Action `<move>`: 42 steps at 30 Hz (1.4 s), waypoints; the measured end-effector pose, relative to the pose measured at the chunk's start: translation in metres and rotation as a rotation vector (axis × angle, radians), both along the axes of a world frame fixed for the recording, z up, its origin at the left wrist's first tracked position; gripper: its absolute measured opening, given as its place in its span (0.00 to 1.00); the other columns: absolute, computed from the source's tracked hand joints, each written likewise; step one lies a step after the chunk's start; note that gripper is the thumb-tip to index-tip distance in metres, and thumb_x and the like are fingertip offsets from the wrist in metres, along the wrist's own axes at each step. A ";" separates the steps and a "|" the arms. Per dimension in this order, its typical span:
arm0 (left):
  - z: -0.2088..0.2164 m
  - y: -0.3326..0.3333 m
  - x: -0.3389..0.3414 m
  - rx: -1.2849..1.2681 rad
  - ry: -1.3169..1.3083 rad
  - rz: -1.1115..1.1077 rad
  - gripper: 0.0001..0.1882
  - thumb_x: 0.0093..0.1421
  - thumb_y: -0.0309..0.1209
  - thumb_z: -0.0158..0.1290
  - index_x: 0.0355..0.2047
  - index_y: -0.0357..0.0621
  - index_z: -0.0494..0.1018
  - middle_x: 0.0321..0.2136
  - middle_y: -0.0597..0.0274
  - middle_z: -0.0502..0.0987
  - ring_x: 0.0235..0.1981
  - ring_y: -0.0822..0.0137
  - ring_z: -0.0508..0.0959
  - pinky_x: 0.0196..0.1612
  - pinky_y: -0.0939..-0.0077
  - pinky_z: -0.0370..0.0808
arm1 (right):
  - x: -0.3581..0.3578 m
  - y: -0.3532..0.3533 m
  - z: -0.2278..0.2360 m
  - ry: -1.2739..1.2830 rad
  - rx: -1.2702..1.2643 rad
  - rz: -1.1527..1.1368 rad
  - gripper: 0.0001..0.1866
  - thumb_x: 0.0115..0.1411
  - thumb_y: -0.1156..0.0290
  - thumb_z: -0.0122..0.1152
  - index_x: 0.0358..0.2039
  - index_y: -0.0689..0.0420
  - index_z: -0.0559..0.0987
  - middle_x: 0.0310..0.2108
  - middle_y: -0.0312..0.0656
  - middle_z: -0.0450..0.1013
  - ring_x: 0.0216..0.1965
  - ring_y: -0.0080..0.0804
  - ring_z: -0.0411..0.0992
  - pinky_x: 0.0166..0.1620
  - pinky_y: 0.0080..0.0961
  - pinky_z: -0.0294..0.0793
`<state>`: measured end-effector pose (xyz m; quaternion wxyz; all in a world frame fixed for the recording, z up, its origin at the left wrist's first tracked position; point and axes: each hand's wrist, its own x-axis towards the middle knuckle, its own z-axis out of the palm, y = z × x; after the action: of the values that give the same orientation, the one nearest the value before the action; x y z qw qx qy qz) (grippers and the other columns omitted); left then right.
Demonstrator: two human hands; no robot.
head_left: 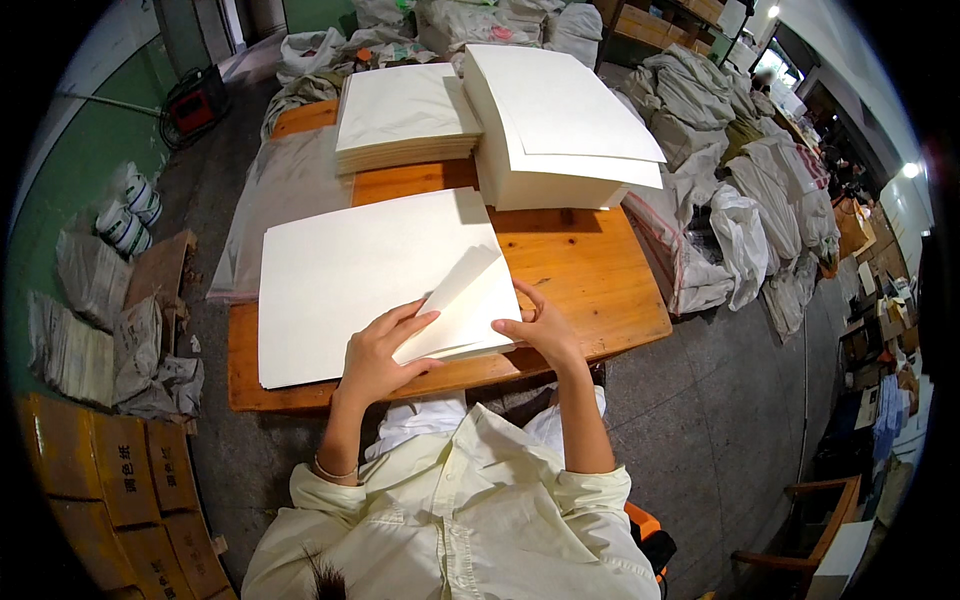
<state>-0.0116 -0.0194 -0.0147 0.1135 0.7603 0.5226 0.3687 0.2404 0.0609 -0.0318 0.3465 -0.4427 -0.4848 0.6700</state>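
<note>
A low stack of white paper sheets point(340, 270) lies across the near part of the wooden table. At its near right, some sheets are curled up and bent back, showing a folded flap point(462, 277). My left hand point(385, 350) is closed around the near edge of that flap, fingers on top and thumb toward the front edge. With its thumb resting on the sheets, my right hand point(543, 328) grips the stack's right edge; its other fingers go around the side. How many sheets each hand pinches cannot be made out.
Behind the sheets stand a tall block of white paper point(560, 110) and a lower paper stack point(408, 105) on the wooden table point(590, 260). Clear plastic film point(285, 200) hangs over the left edge. Wrapped bundles point(690, 110), cardboard boxes point(120, 465) and a wooden chair point(815, 530) surround it.
</note>
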 end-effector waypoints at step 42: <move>-0.010 0.000 -0.003 -0.050 -0.100 0.036 0.20 0.54 0.30 0.59 0.50 0.56 0.75 0.56 0.57 0.69 0.44 0.62 0.79 0.41 0.72 0.77 | 0.006 0.001 -0.005 0.069 -0.050 0.037 0.47 0.49 0.77 0.70 0.65 0.62 0.53 0.25 0.36 0.75 0.24 0.17 0.70 0.28 0.11 0.69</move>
<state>-0.0142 -0.0194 -0.0246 0.1517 0.7285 0.5388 0.3949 0.2465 0.0623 -0.0370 0.3394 -0.4186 -0.4638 0.7032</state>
